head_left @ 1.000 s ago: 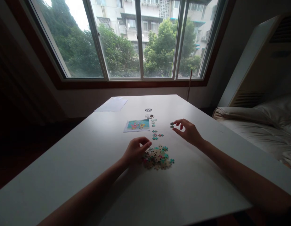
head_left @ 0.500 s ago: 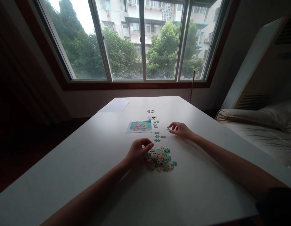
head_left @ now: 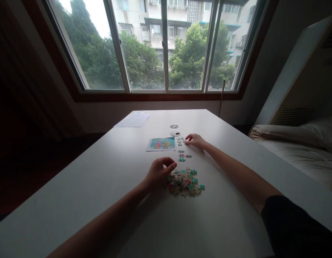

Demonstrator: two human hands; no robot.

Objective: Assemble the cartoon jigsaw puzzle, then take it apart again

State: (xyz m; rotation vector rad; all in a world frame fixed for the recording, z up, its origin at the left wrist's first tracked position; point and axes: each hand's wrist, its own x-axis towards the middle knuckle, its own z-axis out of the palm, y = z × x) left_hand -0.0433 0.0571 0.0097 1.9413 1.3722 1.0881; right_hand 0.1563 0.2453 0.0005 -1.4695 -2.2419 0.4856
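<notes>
My right hand (head_left: 197, 141) reaches to the far group of puzzle pieces (head_left: 179, 140), its fingertips closed on a small puzzle piece (head_left: 184, 141) beside them. Over the left edge of a heap of jigsaw pieces (head_left: 186, 184) is my left hand (head_left: 159, 172), fingers curled and thumb against the index finger; whether anything sits in that pinch is hidden. Many heap pieces lie with their plain tan side up, others show teal or pink. Between heap and far group lie several loose puzzle pieces (head_left: 182, 156). The colourful cartoon picture sheet (head_left: 162, 144) lies left of them.
The white table (head_left: 87, 179) stretches toward the window (head_left: 166, 53). Two round black-and-white marks (head_left: 175, 134) are beyond the pieces. White paper (head_left: 132, 120) lies at the table's far left. A pale sofa (head_left: 289, 143) stands on the right.
My right hand has moved forward and left with its puzzle piece, up to the far group of pieces. My left hand has stayed beside the heap. The view has shifted slightly.
</notes>
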